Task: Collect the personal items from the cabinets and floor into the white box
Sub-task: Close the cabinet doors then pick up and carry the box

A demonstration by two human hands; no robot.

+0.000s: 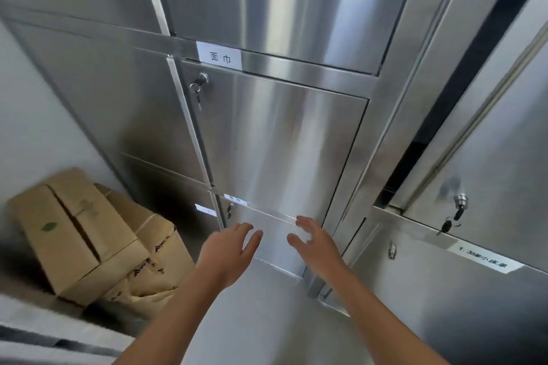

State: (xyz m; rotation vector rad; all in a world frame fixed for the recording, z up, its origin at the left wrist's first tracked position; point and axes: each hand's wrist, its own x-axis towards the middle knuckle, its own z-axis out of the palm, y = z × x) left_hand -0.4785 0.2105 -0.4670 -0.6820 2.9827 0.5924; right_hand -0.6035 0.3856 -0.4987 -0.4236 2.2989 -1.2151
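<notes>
Centrally, a bank of stainless-steel cabinets is shown filling the view, with a middle door set above a lower door near the floor. To the left, stacked cardboard boxes are seen on the floor beside the cabinets. The left hand and the right hand are held side by side before the lower door, fingers extended and spread with nothing grasped, though contact with the door cannot be determined; smaller still, a white label and a key in its lock are seen at the middle door's upper left corner.
</notes>
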